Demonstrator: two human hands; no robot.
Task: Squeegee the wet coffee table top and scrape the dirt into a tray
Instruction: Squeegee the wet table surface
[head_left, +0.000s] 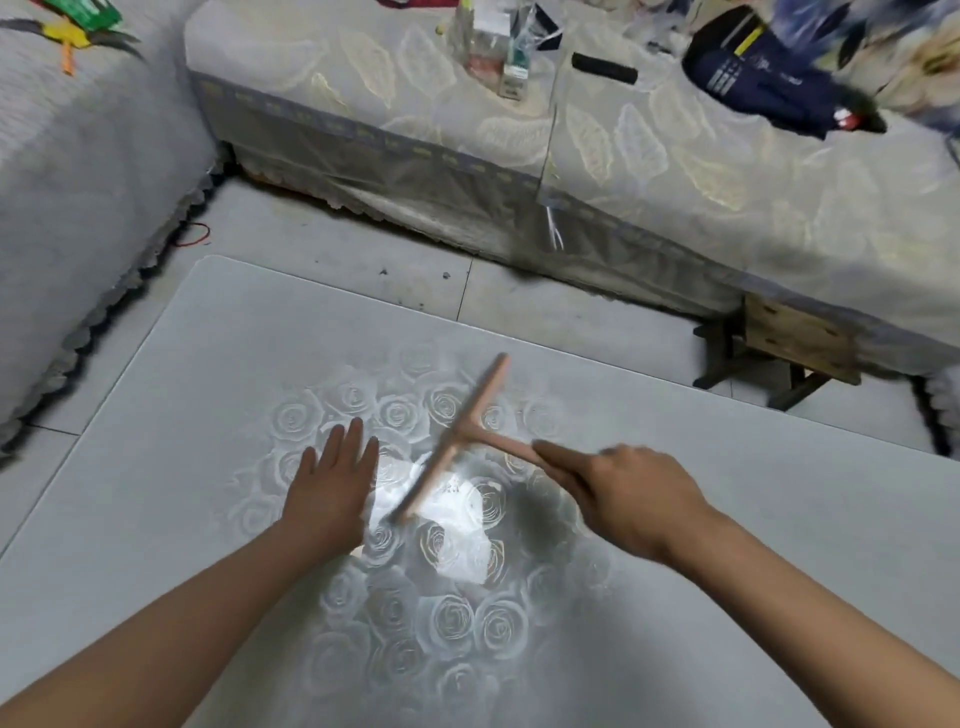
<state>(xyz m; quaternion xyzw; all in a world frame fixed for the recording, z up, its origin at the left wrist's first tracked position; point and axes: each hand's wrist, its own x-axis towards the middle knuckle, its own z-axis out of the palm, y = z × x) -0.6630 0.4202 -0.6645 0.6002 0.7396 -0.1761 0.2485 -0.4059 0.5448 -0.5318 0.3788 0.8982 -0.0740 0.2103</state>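
A grey coffee table top (156, 519) with a rose pattern fills the lower view; its middle shines with a bright reflection. My right hand (628, 493) grips the handle of a pink T-shaped squeegee (457, 436), whose blade runs diagonally across the table centre, its lower end on the shiny patch. My left hand (332, 478) lies flat on the table with fingers straight, just left of the blade. No tray shows in this view.
A sofa with a leaf-print cover (649, 171) runs along the far side, carrying a dark bag (769, 67), bottles (488, 47) and a black roll (605, 67). A grey-covered seat (78, 208) stands at the left. A small wooden stool (789, 343) sits at the right.
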